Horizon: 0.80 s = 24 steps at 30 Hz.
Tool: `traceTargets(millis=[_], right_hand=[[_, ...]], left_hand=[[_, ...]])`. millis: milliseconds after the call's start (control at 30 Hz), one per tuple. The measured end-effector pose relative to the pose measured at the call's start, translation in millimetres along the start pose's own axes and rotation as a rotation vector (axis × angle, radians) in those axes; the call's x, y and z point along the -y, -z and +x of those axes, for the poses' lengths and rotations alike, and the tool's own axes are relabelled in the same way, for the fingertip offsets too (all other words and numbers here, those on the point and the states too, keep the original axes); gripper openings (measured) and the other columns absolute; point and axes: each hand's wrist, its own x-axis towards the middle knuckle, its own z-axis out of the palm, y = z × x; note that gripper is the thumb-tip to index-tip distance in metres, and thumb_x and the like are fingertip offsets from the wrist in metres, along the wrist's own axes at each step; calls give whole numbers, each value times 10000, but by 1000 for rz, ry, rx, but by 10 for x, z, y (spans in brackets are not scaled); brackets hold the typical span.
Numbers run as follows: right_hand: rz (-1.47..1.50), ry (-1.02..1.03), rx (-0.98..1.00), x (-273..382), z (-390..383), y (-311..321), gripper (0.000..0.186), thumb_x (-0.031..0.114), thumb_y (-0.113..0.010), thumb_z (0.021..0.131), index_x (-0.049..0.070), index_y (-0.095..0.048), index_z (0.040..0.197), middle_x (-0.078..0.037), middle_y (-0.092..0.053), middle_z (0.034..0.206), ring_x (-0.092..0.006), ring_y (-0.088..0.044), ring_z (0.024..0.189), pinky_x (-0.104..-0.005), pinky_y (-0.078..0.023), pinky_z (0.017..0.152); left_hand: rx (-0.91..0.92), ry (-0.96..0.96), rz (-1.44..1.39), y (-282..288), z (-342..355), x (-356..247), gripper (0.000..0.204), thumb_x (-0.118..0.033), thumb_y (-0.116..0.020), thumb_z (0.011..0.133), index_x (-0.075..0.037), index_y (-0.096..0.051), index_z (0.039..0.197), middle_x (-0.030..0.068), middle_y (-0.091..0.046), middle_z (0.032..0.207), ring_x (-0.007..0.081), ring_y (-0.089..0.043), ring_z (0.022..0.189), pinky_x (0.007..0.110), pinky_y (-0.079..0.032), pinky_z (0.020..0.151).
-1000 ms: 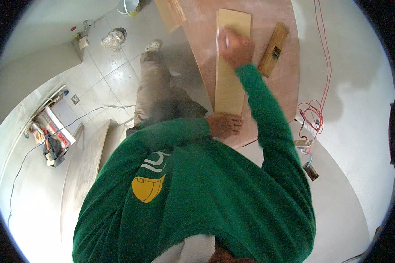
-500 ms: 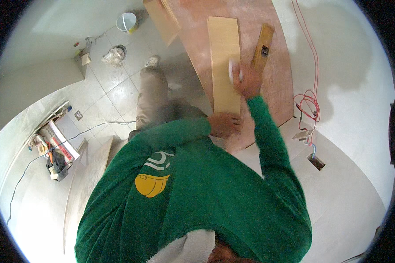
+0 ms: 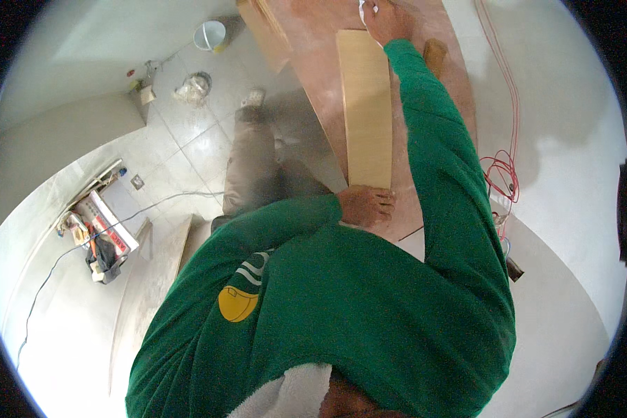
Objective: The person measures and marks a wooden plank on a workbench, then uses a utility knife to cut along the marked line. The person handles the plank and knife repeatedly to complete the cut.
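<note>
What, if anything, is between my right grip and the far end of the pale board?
Nothing visible, save perhaps the white piece in your right grip; the wooden tool lies right of the pale board.

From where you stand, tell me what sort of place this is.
Probably a room being built or renovated: a pale board lies on a reddish wooden panel, red cable is loosely coiled nearby, and a bucket is on the tiled floor.

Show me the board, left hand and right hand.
Board (image 3: 368, 108), head view, middle of its upper face.
Left hand (image 3: 366, 205), head view, back of the hand.
Right hand (image 3: 389, 21), head view, back of the hand.
</note>
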Motion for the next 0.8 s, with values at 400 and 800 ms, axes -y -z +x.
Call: traceTargets(millis=[400, 800], right_hand=[[56, 403, 178, 273, -2816, 469, 84, 198, -726, 931, 118, -723, 905, -125, -745, 884, -336, -727, 752, -482, -588, 665], [161, 62, -160, 524, 150, 104, 314, 379, -669, 1016, 82, -747, 1078, -239, -758, 990, -464, -723, 952, -562, -569, 831]], left_hand=[[248, 385, -334, 19, -66, -36, 473, -402, -676, 865, -142, -652, 1259, 58, -621, 1367, 274, -520, 1431, 471, -315, 1318], [51, 14, -55, 394, -19, 48, 286, -216, -588, 985, -82, -682, 1220, 110, -654, 1326, 291, -583, 1320, 458, -399, 1252]])
